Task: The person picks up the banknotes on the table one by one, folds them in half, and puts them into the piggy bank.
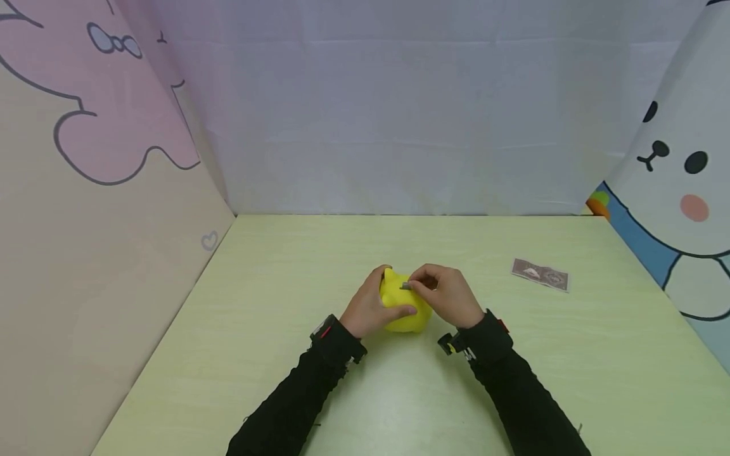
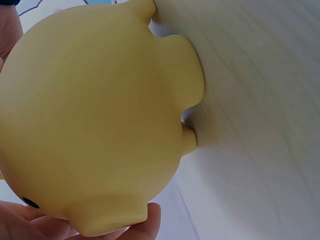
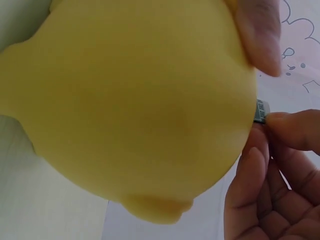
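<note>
A yellow pig-shaped piggy bank (image 1: 419, 322) stands on the table in front of me. My left hand (image 1: 372, 308) grips it from the left, the thumb across its near side. Fingertips (image 2: 149, 220) lie round the snout in the left wrist view, where a black eye and stubby legs also show. At the top of the bank my right hand (image 1: 452, 299) pinches a small folded greenish banknote (image 3: 260, 111) between thumb and finger. The note's lower end is right at the bank's top surface, its edge partly hidden by the curve in the right wrist view.
A flat brownish banknote (image 1: 540, 275) lies on the pale wooden table (image 1: 274, 266), to the right of the bank and farther back. A white curtain (image 1: 399, 126) hangs along the back edge, with cartoon-printed panels on both sides.
</note>
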`<state>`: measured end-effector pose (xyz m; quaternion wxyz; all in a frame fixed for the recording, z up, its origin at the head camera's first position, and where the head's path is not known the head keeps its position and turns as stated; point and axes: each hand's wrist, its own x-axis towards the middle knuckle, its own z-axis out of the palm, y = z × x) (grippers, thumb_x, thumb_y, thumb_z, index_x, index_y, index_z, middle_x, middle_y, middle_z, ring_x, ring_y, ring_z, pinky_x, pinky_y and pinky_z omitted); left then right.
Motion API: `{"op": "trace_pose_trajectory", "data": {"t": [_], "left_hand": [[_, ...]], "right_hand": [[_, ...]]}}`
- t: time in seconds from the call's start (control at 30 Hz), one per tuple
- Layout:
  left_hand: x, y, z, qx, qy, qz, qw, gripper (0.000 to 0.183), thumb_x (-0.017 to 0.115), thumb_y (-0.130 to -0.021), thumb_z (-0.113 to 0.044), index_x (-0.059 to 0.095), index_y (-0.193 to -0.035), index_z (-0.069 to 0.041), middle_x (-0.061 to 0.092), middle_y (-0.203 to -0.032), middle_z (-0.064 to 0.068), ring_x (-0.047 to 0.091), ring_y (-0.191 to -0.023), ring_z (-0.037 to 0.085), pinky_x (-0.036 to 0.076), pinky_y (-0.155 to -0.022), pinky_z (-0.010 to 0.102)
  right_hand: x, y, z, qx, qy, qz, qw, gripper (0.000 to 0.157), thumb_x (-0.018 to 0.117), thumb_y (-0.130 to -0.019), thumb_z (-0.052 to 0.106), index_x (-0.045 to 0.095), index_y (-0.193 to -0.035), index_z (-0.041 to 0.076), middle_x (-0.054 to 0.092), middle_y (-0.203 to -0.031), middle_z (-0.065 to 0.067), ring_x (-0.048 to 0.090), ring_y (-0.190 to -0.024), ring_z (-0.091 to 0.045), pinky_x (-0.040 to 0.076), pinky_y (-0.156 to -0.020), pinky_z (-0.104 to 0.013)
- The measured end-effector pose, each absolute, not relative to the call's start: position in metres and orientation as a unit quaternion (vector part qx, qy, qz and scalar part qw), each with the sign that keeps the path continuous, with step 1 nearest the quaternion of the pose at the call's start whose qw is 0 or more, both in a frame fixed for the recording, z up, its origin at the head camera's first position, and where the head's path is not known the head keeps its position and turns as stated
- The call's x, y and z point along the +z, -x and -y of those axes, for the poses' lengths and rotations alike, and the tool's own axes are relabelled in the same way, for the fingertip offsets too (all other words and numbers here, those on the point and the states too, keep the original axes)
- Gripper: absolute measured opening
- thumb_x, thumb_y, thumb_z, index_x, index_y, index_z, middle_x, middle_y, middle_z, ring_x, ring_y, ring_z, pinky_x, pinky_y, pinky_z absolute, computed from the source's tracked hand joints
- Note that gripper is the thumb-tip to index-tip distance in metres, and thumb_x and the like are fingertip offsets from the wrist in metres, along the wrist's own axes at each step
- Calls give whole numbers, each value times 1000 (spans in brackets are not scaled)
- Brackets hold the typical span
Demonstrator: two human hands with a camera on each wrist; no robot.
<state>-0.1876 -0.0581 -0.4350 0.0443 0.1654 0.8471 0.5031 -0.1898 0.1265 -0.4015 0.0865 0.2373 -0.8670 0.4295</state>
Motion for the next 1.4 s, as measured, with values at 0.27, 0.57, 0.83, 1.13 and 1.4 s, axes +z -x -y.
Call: {"op": "trace_pose_trajectory", "data": {"t": [0.27,0.57,0.83,1.13,1.4], "left_hand": [[-434,186,59,503,-175,-846,37,81,75,-71,-49,35,-131,-11,48,-104,2,51,-84,17,49,-70,28],[-435,187,58,496,-175,-850,33,88,75,-71,-48,33,-136,-7,48,-105,2,50,-84,17,49,-70,28],[-435,187,59,495,-174,-850,33,87,75,-71,-49,33,-135,-7,47,-106,2,50,-85,17,49,-71,29],[-435,188,58,504,-178,-845,30,80,76,-71,-47,36,-130,-10,48,-103,2,50,-84,17,49,-70,29],[-434,187,58,499,-174,-848,34,82,76,-70,-49,36,-130,-10,48,-104,2,50,-85,17,49,-70,28]], "right_hand": [[-401,188,-126,420,-251,867,89,6,66,-85,12,68,-90,8,62,-83,1,55,-71,-10,52,-65,-28],[-403,188,-125,394,-251,878,103,4,68,-83,11,68,-86,9,56,-82,2,53,-72,-11,51,-67,-28],[-403,188,-125,387,-264,877,106,4,68,-83,11,69,-86,8,55,-82,1,53,-73,-11,51,-67,-28],[-404,187,-128,383,-301,863,133,7,70,-81,8,67,-88,11,56,-84,3,55,-73,-8,52,-68,-27],[-407,184,-129,363,-309,867,148,6,69,-82,9,69,-88,9,54,-86,2,55,-76,-9,52,-69,-27]]}}
